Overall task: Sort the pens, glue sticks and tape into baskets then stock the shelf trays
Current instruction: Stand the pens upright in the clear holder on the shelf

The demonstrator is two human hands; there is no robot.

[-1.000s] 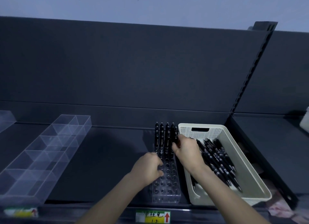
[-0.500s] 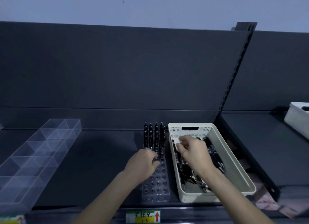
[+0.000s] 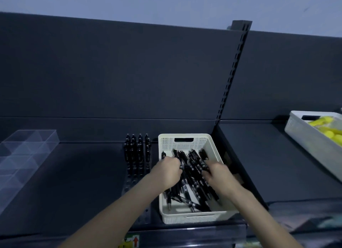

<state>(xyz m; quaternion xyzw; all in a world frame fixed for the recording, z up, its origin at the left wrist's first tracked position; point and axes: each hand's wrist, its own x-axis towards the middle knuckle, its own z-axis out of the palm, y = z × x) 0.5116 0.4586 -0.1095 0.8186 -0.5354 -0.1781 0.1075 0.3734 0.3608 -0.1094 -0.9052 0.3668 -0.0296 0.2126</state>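
Dark shelf (image 3: 83,183): left hand (image 3: 169,171), right hand (image 3: 219,175), fingers round pens (image 3: 194,164) in basket (image 3: 185,145).

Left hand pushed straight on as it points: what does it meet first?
Probably the loose pens in the white basket; the left hand sits right at them, though depth is unclear.

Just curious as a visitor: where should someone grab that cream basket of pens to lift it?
Likely by the handle slots in the short end walls of the cream basket: the far slot and what looks like a near slot. Hook fingers in from outside both ends; the long walls look plain and flared, and the pens lie loose.
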